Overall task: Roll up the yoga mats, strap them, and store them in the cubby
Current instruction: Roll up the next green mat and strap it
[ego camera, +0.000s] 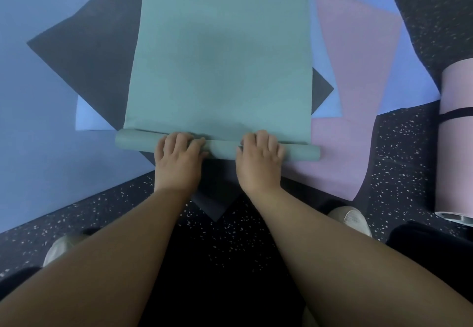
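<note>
A teal yoga mat [220,55] lies flat on top of a pile of other mats, stretching away from me. Its near end is wound into a thin roll [220,148] that runs left to right. My left hand [178,159] sits on the roll left of centre, fingers curled over its top. My right hand [258,159] grips the roll the same way right of centre. Under the teal mat lie a black mat [87,52], a pink mat [355,70] and light blue mats [38,111].
A rolled pink mat [455,142] with a black strap [455,114] round it lies on the speckled dark floor [399,147] at the right edge. My two shoes [354,218] stand on the floor near me, either side of my arms.
</note>
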A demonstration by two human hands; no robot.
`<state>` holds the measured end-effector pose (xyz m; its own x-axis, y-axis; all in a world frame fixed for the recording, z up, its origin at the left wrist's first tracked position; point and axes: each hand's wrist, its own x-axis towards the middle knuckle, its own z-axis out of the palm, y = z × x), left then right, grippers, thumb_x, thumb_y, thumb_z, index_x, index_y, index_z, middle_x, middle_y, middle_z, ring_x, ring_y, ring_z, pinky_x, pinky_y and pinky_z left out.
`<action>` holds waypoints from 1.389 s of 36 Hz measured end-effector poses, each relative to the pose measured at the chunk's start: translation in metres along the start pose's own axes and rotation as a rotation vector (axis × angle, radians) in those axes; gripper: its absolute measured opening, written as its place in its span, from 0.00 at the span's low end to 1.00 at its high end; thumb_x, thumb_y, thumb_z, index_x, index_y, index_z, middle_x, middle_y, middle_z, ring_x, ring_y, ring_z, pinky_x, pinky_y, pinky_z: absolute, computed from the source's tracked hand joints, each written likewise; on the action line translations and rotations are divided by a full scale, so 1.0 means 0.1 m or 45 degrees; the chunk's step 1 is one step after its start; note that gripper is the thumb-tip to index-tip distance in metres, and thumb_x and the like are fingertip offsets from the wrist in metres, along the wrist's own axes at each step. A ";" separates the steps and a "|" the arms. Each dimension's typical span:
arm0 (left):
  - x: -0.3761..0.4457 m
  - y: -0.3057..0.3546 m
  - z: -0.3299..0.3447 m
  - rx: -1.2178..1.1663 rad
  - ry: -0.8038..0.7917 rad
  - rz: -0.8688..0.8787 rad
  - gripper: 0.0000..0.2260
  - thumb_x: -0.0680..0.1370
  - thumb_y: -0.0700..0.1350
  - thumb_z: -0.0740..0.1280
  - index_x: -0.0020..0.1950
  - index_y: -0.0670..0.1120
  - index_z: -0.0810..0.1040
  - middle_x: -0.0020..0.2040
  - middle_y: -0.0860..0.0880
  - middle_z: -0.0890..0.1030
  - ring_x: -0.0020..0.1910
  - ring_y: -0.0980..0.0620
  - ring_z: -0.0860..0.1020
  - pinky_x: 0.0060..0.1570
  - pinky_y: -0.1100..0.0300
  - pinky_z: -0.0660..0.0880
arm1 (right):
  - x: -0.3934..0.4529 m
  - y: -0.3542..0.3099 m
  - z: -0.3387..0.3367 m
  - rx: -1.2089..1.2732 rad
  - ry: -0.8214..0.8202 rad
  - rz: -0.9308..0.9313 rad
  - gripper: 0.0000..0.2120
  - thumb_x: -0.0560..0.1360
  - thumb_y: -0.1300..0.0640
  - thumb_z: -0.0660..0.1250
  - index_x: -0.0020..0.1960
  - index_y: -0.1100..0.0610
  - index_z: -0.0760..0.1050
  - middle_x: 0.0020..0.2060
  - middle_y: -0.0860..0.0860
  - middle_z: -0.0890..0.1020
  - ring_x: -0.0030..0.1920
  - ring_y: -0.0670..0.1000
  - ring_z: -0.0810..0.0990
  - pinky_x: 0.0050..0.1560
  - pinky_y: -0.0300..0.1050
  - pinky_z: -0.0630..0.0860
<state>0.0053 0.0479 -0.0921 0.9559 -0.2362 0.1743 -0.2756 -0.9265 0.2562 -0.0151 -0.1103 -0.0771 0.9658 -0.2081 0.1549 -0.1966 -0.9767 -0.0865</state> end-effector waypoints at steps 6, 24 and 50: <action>0.19 0.04 -0.04 -0.040 -0.117 -0.122 0.13 0.79 0.49 0.64 0.58 0.46 0.82 0.50 0.44 0.78 0.57 0.40 0.71 0.64 0.52 0.55 | -0.14 0.11 0.07 0.067 -0.004 -0.132 0.20 0.62 0.52 0.77 0.50 0.59 0.76 0.47 0.57 0.77 0.50 0.57 0.68 0.57 0.54 0.68; 0.33 -0.05 -0.10 -0.067 -0.108 0.136 0.13 0.76 0.51 0.65 0.56 0.47 0.80 0.45 0.44 0.78 0.45 0.39 0.76 0.61 0.42 0.67 | 0.15 0.09 -0.04 0.069 -0.100 -0.111 0.12 0.65 0.58 0.79 0.39 0.59 0.77 0.33 0.54 0.78 0.35 0.57 0.77 0.40 0.46 0.73; -0.40 -0.10 -0.09 0.105 -0.320 0.118 0.22 0.74 0.61 0.56 0.40 0.41 0.72 0.36 0.42 0.76 0.31 0.42 0.77 0.31 0.53 0.72 | -0.43 0.15 -0.14 0.128 -0.773 -0.306 0.13 0.84 0.50 0.51 0.62 0.58 0.65 0.57 0.56 0.77 0.57 0.59 0.75 0.49 0.52 0.66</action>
<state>-0.0310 0.0688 -0.0929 0.9248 -0.3769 -0.0507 -0.3639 -0.9158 0.1698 -0.0624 -0.1169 -0.0712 0.9104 0.1110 -0.3986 0.0250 -0.9763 -0.2148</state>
